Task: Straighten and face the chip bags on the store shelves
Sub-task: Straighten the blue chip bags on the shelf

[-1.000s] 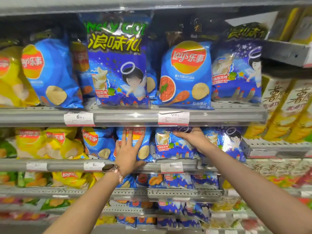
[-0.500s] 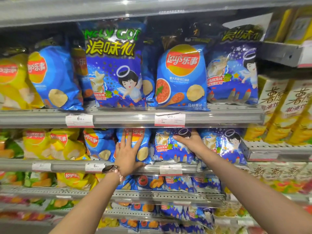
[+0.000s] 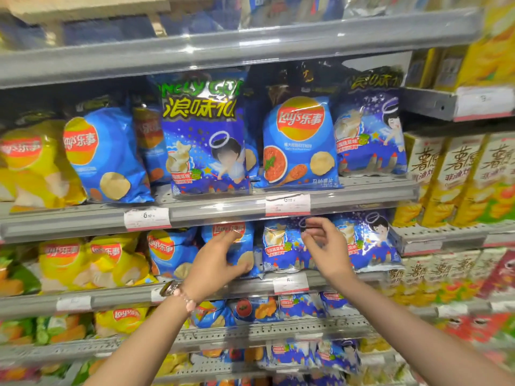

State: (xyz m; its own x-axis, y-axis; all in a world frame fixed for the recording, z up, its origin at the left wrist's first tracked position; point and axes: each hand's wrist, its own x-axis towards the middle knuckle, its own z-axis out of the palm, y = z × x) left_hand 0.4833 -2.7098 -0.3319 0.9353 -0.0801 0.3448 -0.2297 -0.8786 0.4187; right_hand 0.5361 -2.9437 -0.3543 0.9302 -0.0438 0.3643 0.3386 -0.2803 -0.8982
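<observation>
Left hand [image 3: 216, 263] lies flat on blue Lay's bag [image 3: 237, 246], gripping nothing. At 3 o'clock, right hand [image 3: 327, 247] hangs half-curled, empty, before angel bag [image 3: 278, 246].

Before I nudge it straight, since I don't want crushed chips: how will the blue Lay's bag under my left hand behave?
The blue Lay's bag looks puffed with air, so probably light and squashy under the left hand. Its glossy film may slide easily on the shelf edge. Standing upright on a narrow base, it could tip if pushed high.
</observation>
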